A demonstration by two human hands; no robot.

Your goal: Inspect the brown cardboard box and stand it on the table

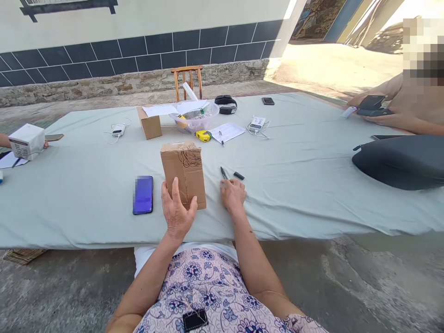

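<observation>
A brown cardboard box [187,178] with dark scribbled lines near its top edge is in front of me. My left hand [177,210] holds it from the near side, fingers spread over its face and thumb toward the right edge. To the right, my right hand [233,194] rests on the tablecloth, closed around a black marker pen [224,172] whose tip points away from me. Just beyond those fingers lies the black marker cap [239,175], off the pen. A phone with a blue screen [143,196] lies left of the box.
Farther back on the cloth-covered table [305,185] are a yellow tape measure [203,136], a written sheet [231,132], a plastic basket [194,124] and an open cardboard box [151,127]. A dark bag [398,162] lies at right. People sit at both ends, one hand holding a white box [27,141].
</observation>
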